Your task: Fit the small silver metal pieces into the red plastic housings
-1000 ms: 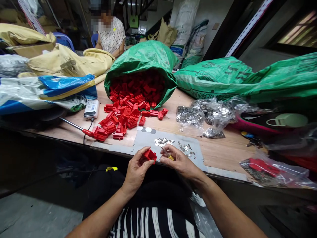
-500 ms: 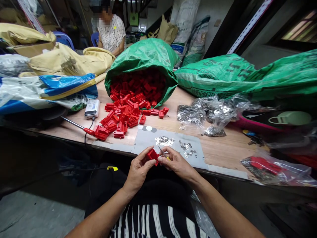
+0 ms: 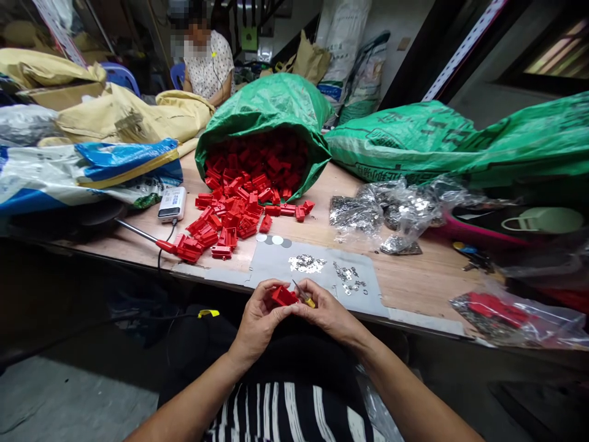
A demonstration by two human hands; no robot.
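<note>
Pinching one red plastic housing in your left hand, you have it at the near edge of the wood-grain table, with its open side showing. Your right hand is closed narrowly on a slim yellow-handled tool, its fingertips close against the housing's right end; whether the metal tip touches the plastic, the view does not show. This piece looks partway through handling, though its inside is too small to read. Much appears left: silver metal plates lie loose on the grey mat along the near edge, with smaller metal fittings toward the mat's right edge. A heap of red housings spills from the green woven sack toward the near edge, left of the mat, and more fill its mouth. You cannot tell from here whether any in that heap are finished. Clear bags of metal parts sit beyond the mat's far right corner.
</note>
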